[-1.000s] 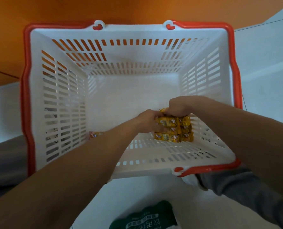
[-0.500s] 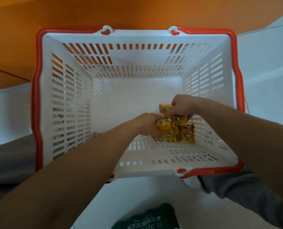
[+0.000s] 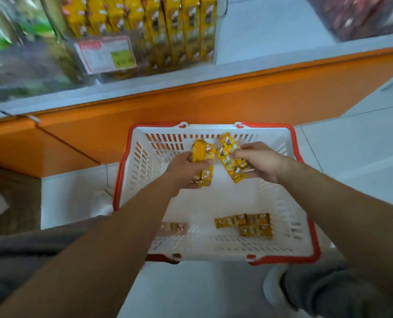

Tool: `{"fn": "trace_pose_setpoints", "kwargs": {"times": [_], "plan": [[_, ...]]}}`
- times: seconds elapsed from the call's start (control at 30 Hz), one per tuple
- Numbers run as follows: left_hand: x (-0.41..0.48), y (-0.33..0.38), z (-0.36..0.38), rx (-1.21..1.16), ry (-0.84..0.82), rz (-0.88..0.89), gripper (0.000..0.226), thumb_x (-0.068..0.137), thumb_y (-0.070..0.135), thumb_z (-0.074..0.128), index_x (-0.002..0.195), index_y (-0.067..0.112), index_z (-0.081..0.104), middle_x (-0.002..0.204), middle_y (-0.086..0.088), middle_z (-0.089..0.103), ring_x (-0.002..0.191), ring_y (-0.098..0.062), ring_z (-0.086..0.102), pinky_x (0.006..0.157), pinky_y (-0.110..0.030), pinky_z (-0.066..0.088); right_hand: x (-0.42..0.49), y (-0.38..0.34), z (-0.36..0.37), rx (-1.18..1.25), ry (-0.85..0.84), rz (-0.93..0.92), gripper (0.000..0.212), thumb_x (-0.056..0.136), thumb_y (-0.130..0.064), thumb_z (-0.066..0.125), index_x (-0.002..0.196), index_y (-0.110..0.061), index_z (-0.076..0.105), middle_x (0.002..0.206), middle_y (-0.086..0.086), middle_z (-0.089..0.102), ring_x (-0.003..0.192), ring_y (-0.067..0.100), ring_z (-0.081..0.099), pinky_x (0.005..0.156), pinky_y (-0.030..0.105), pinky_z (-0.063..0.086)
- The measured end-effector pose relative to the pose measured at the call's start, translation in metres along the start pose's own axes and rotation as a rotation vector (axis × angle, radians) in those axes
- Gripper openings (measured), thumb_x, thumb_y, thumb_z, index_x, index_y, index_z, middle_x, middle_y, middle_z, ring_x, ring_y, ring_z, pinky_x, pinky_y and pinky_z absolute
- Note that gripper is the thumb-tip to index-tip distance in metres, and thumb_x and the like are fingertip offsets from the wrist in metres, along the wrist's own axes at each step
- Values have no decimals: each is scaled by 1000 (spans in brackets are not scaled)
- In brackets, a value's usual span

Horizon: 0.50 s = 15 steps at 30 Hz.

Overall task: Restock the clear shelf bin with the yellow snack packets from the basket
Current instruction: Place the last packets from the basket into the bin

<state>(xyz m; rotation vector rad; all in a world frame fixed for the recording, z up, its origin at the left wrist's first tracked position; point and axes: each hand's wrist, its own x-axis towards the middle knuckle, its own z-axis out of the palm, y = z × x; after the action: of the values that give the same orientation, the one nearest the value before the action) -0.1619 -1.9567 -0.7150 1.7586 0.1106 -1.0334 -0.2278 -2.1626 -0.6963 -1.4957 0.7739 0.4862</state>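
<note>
Two bare hands, left (image 3: 186, 167) and right (image 3: 258, 162), each close their grip on a bunch of yellow foil snack packets (image 3: 231, 157) above the white slotted basket (image 3: 282, 200). Light, soft and probably slippery, they want pinching mid-length. More packets (image 3: 243, 223) lie on the basket floor; the clear shelf bin (image 3: 149, 31) sits ahead.

A white slotted basket (image 3: 216, 246) with a red-orange rim sits on pale grey floor tiles (image 3: 351, 145). Yellow snack packets (image 3: 204, 157) with small printed cartoon figures show in both hands, and more yellow packets (image 3: 243, 223) lie on the white basket bottom. The shelf front (image 3: 214, 99) is orange. The clear shelf bin (image 3: 168, 31) shows rows of yellow packets behind a white price label (image 3: 106, 55) with red and green.
</note>
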Motion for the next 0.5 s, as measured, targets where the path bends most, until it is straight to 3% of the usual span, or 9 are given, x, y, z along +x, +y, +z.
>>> {"fn": "trace_pose_setpoints", "kwargs": {"times": [0.17,0.27,0.4,0.5], "plan": [[-68,88,-13,-91,-63,167,16,93,28,72,108,22,69,86,0,79,68,-16,76,55,-28,58,-72,-83,4,111,-94,-126,35,89,-4,67,123,-8,61,115,10,71,95,22,72,73,37,61],[-115,135,-24,-92,-42,290,19,91,24,75,109,20,70,87,-2,78,71,-16,74,57,-28,58,-124,-131,5,126,-123,-254,33,91,-1,63,123,-5,63,116,11,73,101,26,72,84,43,60],[-171,171,-37,-108,-49,456,28,84,18,82,111,19,73,100,-5,80,87,-25,78,72,-38,63,-181,-169,11,227,-191,-407,32,89,3,64,120,-5,63,108,12,75,88,24,74,65,35,61],[-197,183,-40,-160,6,568,44,79,11,86,119,16,70,106,-10,79,93,-32,77,77,-45,63,-200,-177,23,291,-188,-510,35,87,5,65,121,-4,62,105,15,75,84,25,73,68,40,62]]}}
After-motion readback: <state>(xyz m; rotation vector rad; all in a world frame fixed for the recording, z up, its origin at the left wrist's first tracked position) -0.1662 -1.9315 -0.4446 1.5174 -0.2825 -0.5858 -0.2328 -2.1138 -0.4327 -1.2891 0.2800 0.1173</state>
